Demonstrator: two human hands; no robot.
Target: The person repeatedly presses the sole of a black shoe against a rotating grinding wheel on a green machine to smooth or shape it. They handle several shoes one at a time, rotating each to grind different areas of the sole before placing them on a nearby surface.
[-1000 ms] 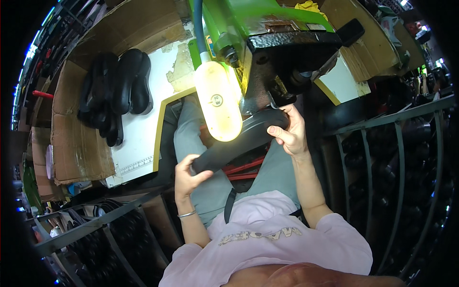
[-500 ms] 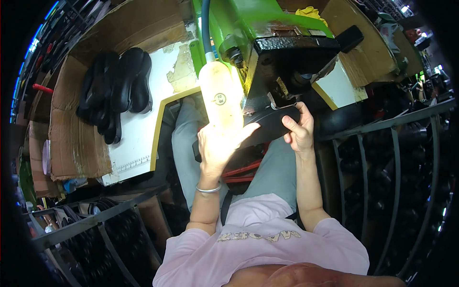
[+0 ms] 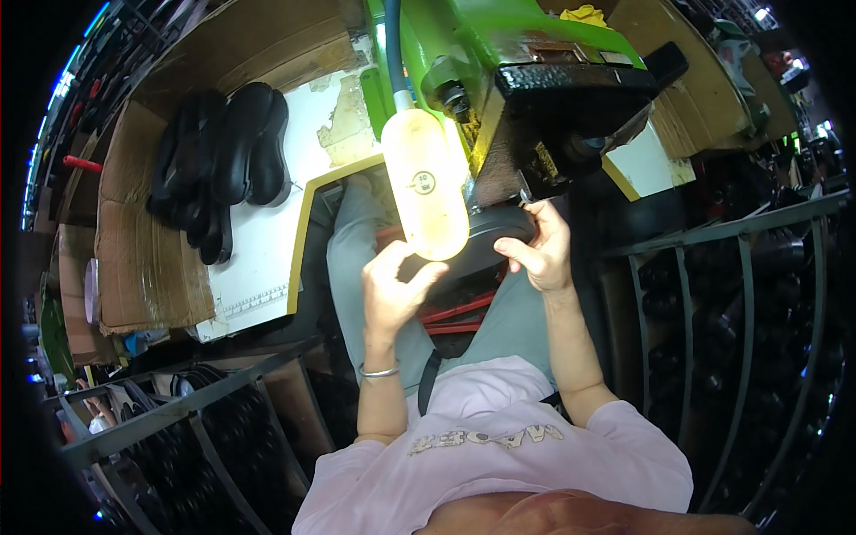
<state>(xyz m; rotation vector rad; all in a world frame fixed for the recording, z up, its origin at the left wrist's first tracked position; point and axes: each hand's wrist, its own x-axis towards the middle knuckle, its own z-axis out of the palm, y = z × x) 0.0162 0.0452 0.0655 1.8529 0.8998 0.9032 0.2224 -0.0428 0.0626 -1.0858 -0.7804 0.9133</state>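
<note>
A black shoe sole (image 3: 486,245) is pushed up under the dark head of a green machine (image 3: 499,53). My right hand (image 3: 539,250) grips the sole's right end, close to the machine head. At the sole's left end my left hand (image 3: 392,285) holds it from below, fingers curled, with a metal bangle on the wrist. A lit, yellowish lamp (image 3: 426,183) hangs from a blue hose in front of the machine and hides part of the sole. Grey trousers and a pink shirt fill the lower middle.
A pile of black soles (image 3: 218,165) lies on a white bench top (image 3: 267,241) at the left, with torn cardboard (image 3: 134,267) beside it. Grey metal racks (image 3: 740,312) holding dark soles stand at my right and lower left. Red bars (image 3: 455,316) show under the sole.
Both hands have carried the sole up and rightward under the machine head. My left hand rose from the sole's low left end to just below the lamp.
</note>
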